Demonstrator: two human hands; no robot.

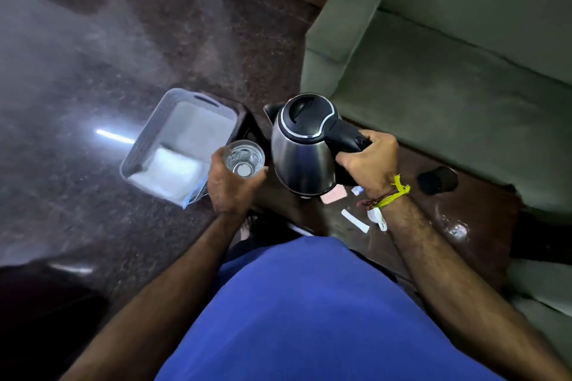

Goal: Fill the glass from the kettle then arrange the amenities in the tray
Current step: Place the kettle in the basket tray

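The right hand [366,164] is wrapping closed around the black handle of the steel kettle [305,148], holding it upright over the dark wooden surface [483,219]. The kettle's spout is pointing up and to the left, toward the tray, its handle trailing back to the right. The left hand [229,184] is gripping the glass [244,158] from below and the side, fingers curled round it, mouth facing up; the glass is sitting just left of the kettle body, near but not touching. Whether there is water in it, I cannot tell.

Beyond the glass, the pale grey tray [145,133] is lying at the surface's left end, its long axis running from lower left to upper right, something white lying inside. Small sachets [334,194] and white packets [356,221] are lying scattered on the surface under the right wrist. A green sofa [433,56] is crowding the right edge; open dark floor [93,56] is stretching away on the left.
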